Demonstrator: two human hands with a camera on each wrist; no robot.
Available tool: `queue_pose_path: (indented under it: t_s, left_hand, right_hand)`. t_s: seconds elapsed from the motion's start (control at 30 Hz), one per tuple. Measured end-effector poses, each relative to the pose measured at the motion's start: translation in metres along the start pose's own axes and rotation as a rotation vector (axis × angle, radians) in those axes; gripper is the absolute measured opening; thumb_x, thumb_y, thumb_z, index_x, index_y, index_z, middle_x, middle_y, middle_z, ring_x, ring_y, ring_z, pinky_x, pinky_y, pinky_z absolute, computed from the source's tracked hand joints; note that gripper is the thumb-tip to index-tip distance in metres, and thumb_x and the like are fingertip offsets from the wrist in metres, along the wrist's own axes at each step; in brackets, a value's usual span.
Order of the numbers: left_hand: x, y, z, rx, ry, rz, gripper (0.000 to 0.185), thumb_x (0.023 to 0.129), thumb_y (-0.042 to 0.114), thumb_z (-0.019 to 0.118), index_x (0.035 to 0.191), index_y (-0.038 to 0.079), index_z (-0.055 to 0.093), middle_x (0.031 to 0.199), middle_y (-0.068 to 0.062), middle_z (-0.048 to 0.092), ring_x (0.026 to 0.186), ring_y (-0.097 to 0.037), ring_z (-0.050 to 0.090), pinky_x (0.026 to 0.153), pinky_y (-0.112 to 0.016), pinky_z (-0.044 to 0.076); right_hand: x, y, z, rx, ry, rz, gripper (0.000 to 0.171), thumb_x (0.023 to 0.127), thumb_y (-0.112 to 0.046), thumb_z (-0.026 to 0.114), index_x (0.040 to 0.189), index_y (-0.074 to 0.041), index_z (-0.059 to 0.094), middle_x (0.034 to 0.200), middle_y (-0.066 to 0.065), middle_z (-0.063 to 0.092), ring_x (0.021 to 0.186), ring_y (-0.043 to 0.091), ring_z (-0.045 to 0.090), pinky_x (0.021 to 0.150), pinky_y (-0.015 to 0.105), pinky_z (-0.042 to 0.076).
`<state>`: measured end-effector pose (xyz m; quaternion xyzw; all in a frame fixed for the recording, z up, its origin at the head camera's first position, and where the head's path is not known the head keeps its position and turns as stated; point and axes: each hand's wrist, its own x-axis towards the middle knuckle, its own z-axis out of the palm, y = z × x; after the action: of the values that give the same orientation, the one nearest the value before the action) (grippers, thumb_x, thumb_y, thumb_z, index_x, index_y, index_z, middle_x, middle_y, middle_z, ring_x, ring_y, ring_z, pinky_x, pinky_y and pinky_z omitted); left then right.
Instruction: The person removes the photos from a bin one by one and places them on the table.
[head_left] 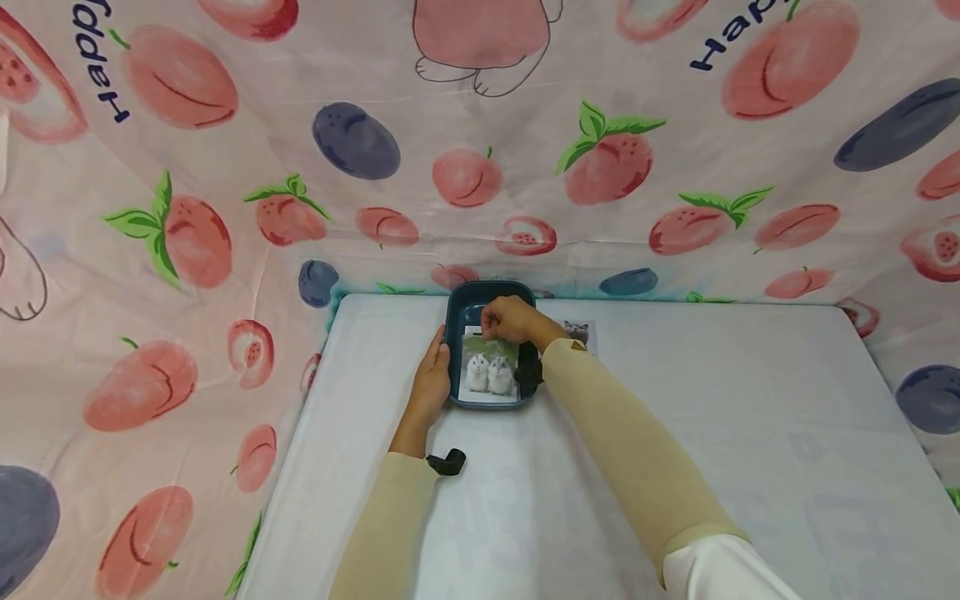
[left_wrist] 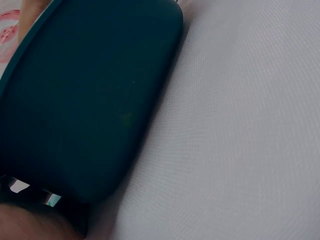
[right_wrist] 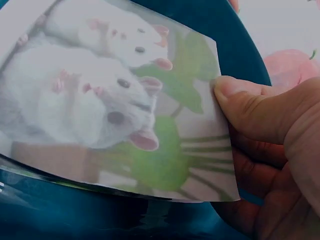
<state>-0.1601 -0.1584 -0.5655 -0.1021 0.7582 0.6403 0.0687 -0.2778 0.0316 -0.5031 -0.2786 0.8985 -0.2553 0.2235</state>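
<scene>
A dark teal tray (head_left: 491, 406) with rounded corners stands near the far side of the table. In it lies a photo card (head_left: 487, 371) picturing two white hamsters among green leaves. My right hand (head_left: 513, 321) pinches this card (right_wrist: 75, 100) at its far edge, thumb (right_wrist: 250, 105) on the picture side and fingers curled underneath. My left hand (head_left: 431, 375) rests along the tray's left wall, its fingers straight against the outside. From the left wrist, the tray's outer wall (left_wrist: 90, 100) fills much of the view, close over the white cloth.
Right of the tray, partly behind my right wrist, a second card (head_left: 581, 332) with a grey furry animal lies on the white table (head_left: 712, 417). A fruit-printed curtain (head_left: 525, 125) hangs behind the table and along its left side. Black cameras (head_left: 447, 462) sit on both wrists.
</scene>
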Motion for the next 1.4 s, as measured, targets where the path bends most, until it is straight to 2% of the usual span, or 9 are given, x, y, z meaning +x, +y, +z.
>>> queue_pose_path:
  t_s: [0.2,0.37,0.47,0.7,0.93,1.2,1.4]
  left_hand:
    - [0.000,0.001,0.000,-0.004,-0.001,-0.009,0.051,0.112,0.040,0.034,0.162,0.034,0.027,0.170,0.001,0.025,0.158,-0.026,0.017,0.129,-0.050,0.016]
    - [-0.001,0.004,-0.001,-0.004,0.001,-0.019,0.051,0.112,0.038,0.034,0.163,0.033,0.027,0.170,0.000,0.026,0.158,-0.027,0.018,0.128,-0.051,0.016]
    - [-0.002,0.004,-0.001,-0.007,0.000,-0.021,0.051,0.112,0.038,0.034,0.163,0.033,0.027,0.170,0.001,0.025,0.158,-0.026,0.017,0.128,-0.050,0.016]
    - [-0.001,0.003,-0.001,-0.011,-0.003,-0.023,0.050,0.112,0.040,0.034,0.162,0.038,0.027,0.170,0.001,0.025,0.158,-0.026,0.017,0.128,-0.050,0.016]
    - [-0.002,0.004,0.000,-0.009,-0.001,-0.029,0.049,0.112,0.041,0.034,0.160,0.042,0.028,0.170,0.002,0.026,0.158,-0.025,0.018,0.129,-0.049,0.016]
    - [-0.003,0.006,0.000,-0.002,-0.002,-0.025,0.051,0.112,0.040,0.034,0.162,0.036,0.027,0.170,0.002,0.024,0.159,-0.025,0.016,0.129,-0.050,0.015]
    - [-0.003,0.006,0.000,0.004,-0.003,-0.037,0.050,0.112,0.041,0.033,0.162,0.038,0.026,0.170,0.004,0.024,0.159,-0.024,0.015,0.129,-0.050,0.015]
  right_hand:
    - [0.001,0.001,0.002,-0.029,0.015,-0.022,0.005,0.096,-0.014,0.071,0.094,-0.015,0.075,0.088,0.001,0.070,0.083,0.016,0.058,0.079,0.031,0.050]
    - [0.001,0.000,0.003,-0.057,-0.006,-0.052,0.018,0.098,-0.012,0.068,0.111,-0.015,0.080,0.103,0.002,0.077,0.095,0.018,0.066,0.092,0.034,0.056]
    - [0.000,-0.002,0.002,-0.067,-0.025,-0.066,0.022,0.097,-0.012,0.069,0.117,-0.015,0.079,0.110,0.002,0.078,0.104,0.018,0.069,0.098,0.037,0.056]
    - [-0.002,0.000,0.001,-0.095,-0.051,-0.103,0.027,0.095,-0.016,0.072,0.122,-0.019,0.077,0.116,0.002,0.077,0.101,0.018,0.068,0.093,0.036,0.056]
    - [-0.006,0.000,0.001,-0.122,-0.049,-0.113,0.031,0.093,-0.015,0.076,0.124,-0.019,0.076,0.109,0.005,0.075,0.097,0.019,0.067,0.090,0.035,0.056]
    - [-0.011,-0.004,0.000,-0.137,-0.050,-0.089,0.034,0.092,-0.014,0.076,0.126,-0.016,0.075,0.116,0.003,0.076,0.106,0.019,0.068,0.097,0.036,0.056]
    - [-0.014,-0.005,0.001,-0.154,-0.061,-0.104,0.037,0.095,-0.014,0.072,0.132,-0.015,0.071,0.125,0.005,0.073,0.110,0.021,0.068,0.099,0.038,0.055]
